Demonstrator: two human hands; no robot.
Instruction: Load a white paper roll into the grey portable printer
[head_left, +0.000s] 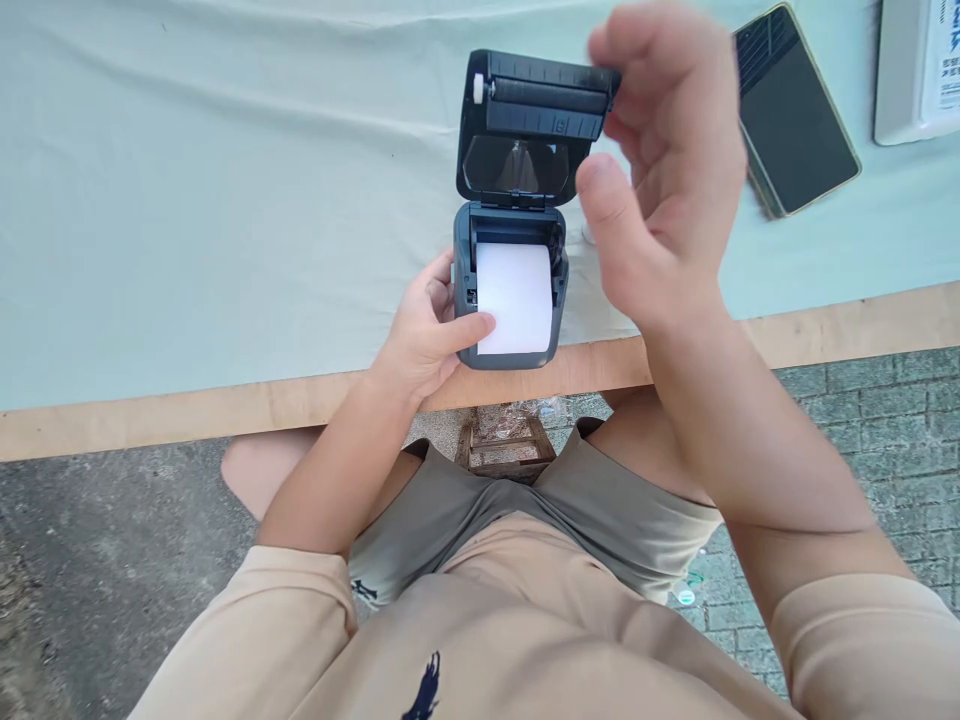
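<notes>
While hands steady it, the open printer [510,300] holds a paper roll [514,298].

Almost no text here that you can read.

On the white box [916,70], which lies in the far right corner of the table, right of the dark phone [795,110], you see a label with blue letters at its top and small dark print under it; the letters are cut by the picture edge and too blurred, so you cannot read any word. On your beige shirt [517,640] there is a small dark blue emblem [424,688], a figure without letters. The open printer [517,210], left of the phone, shows no brand or number.
</notes>
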